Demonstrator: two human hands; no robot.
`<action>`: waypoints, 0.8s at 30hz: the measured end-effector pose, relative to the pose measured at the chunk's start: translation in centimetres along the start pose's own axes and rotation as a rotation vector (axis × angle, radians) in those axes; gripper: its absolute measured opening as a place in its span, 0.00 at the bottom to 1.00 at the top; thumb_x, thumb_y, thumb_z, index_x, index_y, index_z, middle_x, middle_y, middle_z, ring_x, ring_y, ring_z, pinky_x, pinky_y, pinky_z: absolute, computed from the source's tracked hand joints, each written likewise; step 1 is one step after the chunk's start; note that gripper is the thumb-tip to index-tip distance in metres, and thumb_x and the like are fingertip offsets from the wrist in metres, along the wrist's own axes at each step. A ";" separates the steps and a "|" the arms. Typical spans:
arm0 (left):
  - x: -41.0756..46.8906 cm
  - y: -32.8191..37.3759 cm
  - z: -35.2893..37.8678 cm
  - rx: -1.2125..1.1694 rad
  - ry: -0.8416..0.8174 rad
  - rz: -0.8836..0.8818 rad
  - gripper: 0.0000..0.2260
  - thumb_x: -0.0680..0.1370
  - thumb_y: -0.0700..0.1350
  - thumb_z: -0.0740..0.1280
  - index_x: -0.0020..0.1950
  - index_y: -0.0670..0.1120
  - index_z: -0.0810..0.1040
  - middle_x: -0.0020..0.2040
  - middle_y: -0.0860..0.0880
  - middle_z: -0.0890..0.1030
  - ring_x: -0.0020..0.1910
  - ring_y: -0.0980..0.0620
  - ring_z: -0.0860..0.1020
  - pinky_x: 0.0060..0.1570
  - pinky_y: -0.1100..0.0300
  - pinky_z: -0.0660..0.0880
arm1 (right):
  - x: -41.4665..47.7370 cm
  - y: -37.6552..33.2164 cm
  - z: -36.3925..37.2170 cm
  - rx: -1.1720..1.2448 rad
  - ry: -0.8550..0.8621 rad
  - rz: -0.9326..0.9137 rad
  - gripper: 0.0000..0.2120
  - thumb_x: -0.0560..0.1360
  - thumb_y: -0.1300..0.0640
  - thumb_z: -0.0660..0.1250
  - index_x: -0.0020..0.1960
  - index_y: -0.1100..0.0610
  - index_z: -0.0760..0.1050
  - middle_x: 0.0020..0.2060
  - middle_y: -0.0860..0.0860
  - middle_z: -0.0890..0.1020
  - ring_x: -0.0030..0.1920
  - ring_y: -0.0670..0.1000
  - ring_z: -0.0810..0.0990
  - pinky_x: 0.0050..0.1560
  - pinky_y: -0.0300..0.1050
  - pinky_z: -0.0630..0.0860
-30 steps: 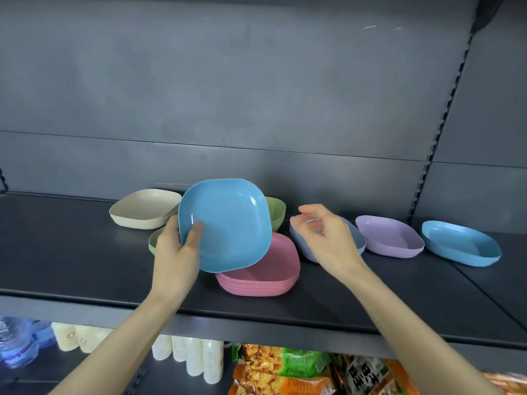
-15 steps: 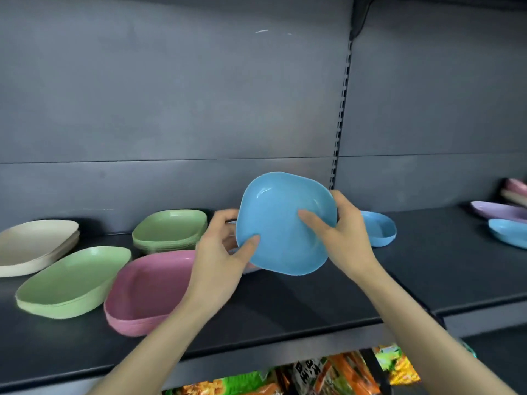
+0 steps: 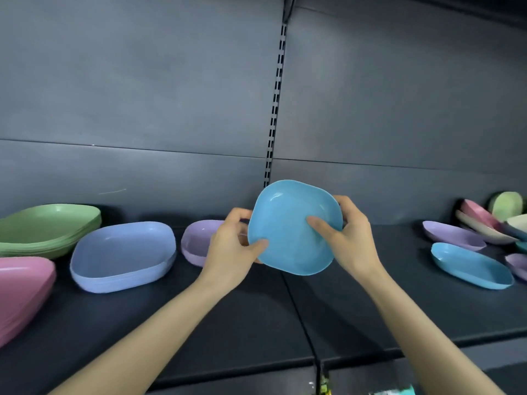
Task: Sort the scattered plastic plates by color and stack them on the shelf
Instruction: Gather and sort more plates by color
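Head view. We record one bright blue rounded-square plastic plate (image 3: 293,226) held clear of the dark grey metal shelf (image 3: 242,323), above the seam between two shelf boards. It stands tilted, with its hollow face towards the camera.

The left hand (image 3: 231,249) grips the plate's lower left edge, with the thumb on the hollow face and the fingers curled behind. The right hand (image 3: 350,238) grips the right edge in the same way, its thumb lying across the face. The hands are apart, with the plate between them.

On the left of the shelf we note:
- a stack of green plastic plates (image 3: 48,226), far left
- a stack of pink plastic plates (image 3: 22,286), nearer, cut by the frame edge
- a stack of periwinkle plastic plates (image 3: 122,252), to their right
- lilac plastic plates (image 3: 196,240), partly hidden behind the left hand

On the right lie a single blue plastic plate (image 3: 470,265) and, beyond it, a lilac plate (image 3: 453,235). A loose heap of pink, cream and green plates (image 3: 484,220) is at the far right. A slotted upright (image 3: 275,109) runs down the grey back panel behind the held plate.
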State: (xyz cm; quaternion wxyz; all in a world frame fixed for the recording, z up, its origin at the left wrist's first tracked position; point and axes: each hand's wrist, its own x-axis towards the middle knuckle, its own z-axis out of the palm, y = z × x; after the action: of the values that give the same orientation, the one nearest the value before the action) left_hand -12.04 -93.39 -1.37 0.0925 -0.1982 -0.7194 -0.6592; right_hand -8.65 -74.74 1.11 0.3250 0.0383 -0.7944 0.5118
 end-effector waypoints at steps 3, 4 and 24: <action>1.9 -0.5 2.3 0.057 0.047 0.002 0.15 0.72 0.34 0.71 0.47 0.53 0.71 0.44 0.47 0.81 0.42 0.48 0.81 0.35 0.52 0.81 | 2.5 1.9 -1.4 -0.016 -0.043 0.020 0.12 0.72 0.59 0.70 0.54 0.51 0.74 0.45 0.41 0.81 0.45 0.42 0.80 0.40 0.36 0.76; 2.5 -0.6 2.8 0.074 0.058 0.003 0.15 0.72 0.35 0.71 0.47 0.52 0.71 0.43 0.47 0.81 0.41 0.48 0.81 0.35 0.52 0.81 | 3.4 2.4 -1.6 -0.018 -0.060 0.028 0.12 0.73 0.59 0.70 0.54 0.51 0.74 0.45 0.42 0.81 0.45 0.43 0.80 0.40 0.37 0.76; 6.3 -4.5 4.5 0.576 0.059 0.016 0.22 0.70 0.42 0.74 0.62 0.48 0.73 0.38 0.60 0.76 0.38 0.58 0.75 0.36 0.69 0.71 | 8.1 9.5 0.3 -0.177 -0.292 0.169 0.13 0.72 0.55 0.71 0.55 0.55 0.75 0.47 0.50 0.82 0.49 0.51 0.80 0.47 0.45 0.77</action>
State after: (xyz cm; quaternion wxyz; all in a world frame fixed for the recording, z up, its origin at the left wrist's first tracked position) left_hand -19.03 -88.19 -3.47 0.1713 -0.1503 -0.8724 -0.4325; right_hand -18.94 -68.31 -2.00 0.1640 0.0165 -0.8754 0.4545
